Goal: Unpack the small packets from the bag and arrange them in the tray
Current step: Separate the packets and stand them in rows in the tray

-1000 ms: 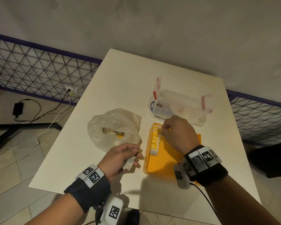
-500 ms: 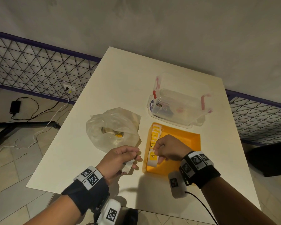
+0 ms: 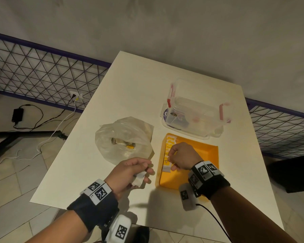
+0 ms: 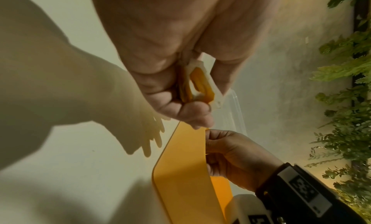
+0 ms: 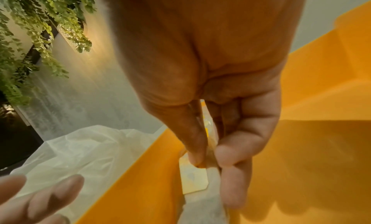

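Observation:
An orange tray (image 3: 209, 155) lies on the white table (image 3: 133, 88), with a row of small white-and-yellow packets (image 3: 169, 146) along its left wall. My right hand (image 3: 175, 157) is inside the tray over that row and pinches one packet (image 5: 209, 149) between thumb and fingers. My left hand (image 3: 139, 174) hovers just left of the tray and grips a small bunch of packets (image 4: 197, 83). The crumpled clear plastic bag (image 3: 125, 137) lies left of the tray with a few packets (image 3: 125, 143) still inside.
A clear lidded box with red clips (image 3: 197, 113) stands just behind the tray. The table's near edge runs close under my wrists. A wire mesh fence (image 3: 42, 74) and floor cables (image 3: 42, 120) lie to the left.
My right hand has drawn back from the far end of the packet row toward the near end, holding a packet. My left hand stays beside the tray with its packets.

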The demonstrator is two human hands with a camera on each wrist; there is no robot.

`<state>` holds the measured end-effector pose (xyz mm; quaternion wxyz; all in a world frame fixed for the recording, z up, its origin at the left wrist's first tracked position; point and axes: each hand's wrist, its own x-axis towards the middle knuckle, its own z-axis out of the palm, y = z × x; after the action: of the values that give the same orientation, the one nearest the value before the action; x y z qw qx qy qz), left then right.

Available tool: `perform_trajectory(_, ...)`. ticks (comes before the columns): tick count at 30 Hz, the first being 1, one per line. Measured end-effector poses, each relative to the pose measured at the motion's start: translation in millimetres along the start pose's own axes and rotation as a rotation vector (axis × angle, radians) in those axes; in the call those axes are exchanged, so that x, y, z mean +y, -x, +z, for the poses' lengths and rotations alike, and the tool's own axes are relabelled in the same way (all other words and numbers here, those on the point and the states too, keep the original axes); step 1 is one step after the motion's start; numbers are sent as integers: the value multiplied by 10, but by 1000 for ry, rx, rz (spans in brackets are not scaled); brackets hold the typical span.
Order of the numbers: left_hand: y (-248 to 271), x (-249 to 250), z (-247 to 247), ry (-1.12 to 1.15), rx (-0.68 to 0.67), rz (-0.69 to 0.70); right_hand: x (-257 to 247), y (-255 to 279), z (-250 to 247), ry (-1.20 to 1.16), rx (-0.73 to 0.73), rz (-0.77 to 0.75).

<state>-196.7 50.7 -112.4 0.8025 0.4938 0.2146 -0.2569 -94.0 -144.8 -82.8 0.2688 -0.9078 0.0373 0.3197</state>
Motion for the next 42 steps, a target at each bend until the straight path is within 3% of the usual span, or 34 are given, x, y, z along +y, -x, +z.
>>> perform_trajectory(7,-23,83,40,257,2,-132,24,-13,-10,-60,8,49)
perform_trajectory(10,-6,117,47,329,-31,-172,58,-3,-27,-32,80,21)
perform_trajectory(12,11,151,56,351,-48,-177,49,56,-75,130,194,-75)
perform_trajectory(14,7,164,56,345,-42,-175,-37,212,-95,143,251,-258)
perform_trajectory(19,-31,179,72,378,-27,-171,-179,568,63,203,0,-794)
perform_trajectory(21,-37,188,92,389,-30,-165,-156,571,162,241,-50,-883)
perform_trajectory(27,-40,178,118,337,-36,-156,-175,519,244,147,106,-804)
perform_trajectory(33,-10,109,63,191,-90,-78,-184,505,165,-61,72,-599)
perform_trajectory(38,5,72,43,111,-159,-20,-192,481,172,-27,69,-572)
perform_trajectory(42,32,74,84,42,-110,20,-220,491,169,-104,69,-533)
